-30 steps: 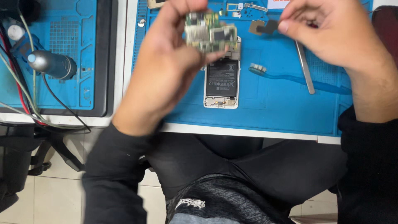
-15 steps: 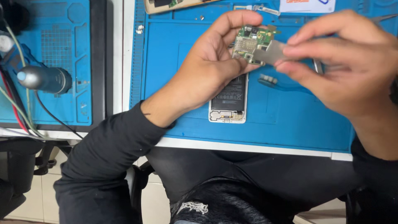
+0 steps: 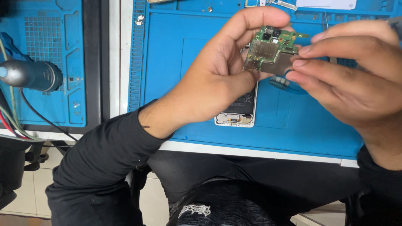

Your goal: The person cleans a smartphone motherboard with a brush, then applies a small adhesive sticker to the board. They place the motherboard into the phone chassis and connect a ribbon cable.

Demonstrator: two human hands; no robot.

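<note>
My left hand (image 3: 217,77) holds a small green circuit board (image 3: 270,50) with metal shields, gripped between thumb and fingers above the blue work mat (image 3: 176,50). My right hand (image 3: 347,79) pinches the board's right edge with its fingertips. Under the hands lies an opened white phone (image 3: 236,115) with its back off, mostly hidden by my left hand. A small dark part (image 3: 280,83) rests on the mat just below the board.
A second blue mat (image 3: 50,37) lies at the left, with a grey cylindrical tool (image 3: 31,75) and cables on it. Small screws and metal parts (image 3: 140,19) sit along the mat's top edge. The white table edge (image 3: 251,152) runs above my lap.
Both hands have drawn closer to the camera with the board. My right hand's fingers now close on the board's right edge; the view has shifted slightly.
</note>
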